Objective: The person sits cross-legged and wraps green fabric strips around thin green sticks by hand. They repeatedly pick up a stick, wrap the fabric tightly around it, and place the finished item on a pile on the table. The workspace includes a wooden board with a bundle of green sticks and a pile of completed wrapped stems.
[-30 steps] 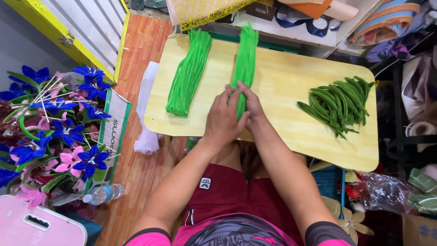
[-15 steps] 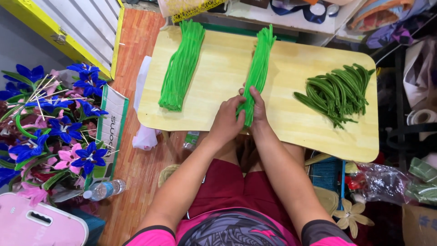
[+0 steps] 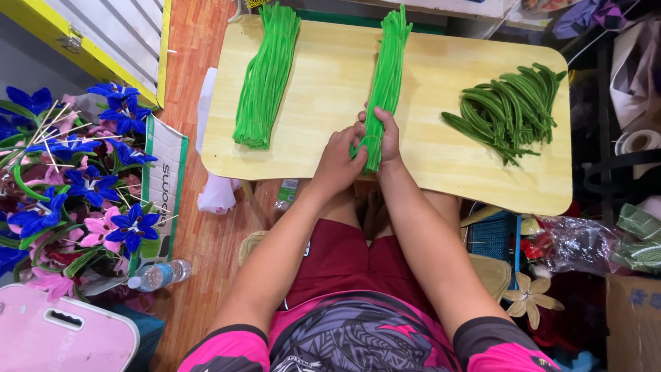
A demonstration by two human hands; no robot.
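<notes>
Hands: left hand, right hand grip green stem bundle | table

Fuzzy green stems (matt wooden board)

Single head-worn view, looking steeply down from close above onto the wooden table, own forearms and lap filling the lower frame, floor alongside.

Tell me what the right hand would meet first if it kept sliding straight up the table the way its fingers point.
The right hand grips the middle bright green bundle; ahead lies only more of that bundle, then probably the table's far edge.
</notes>
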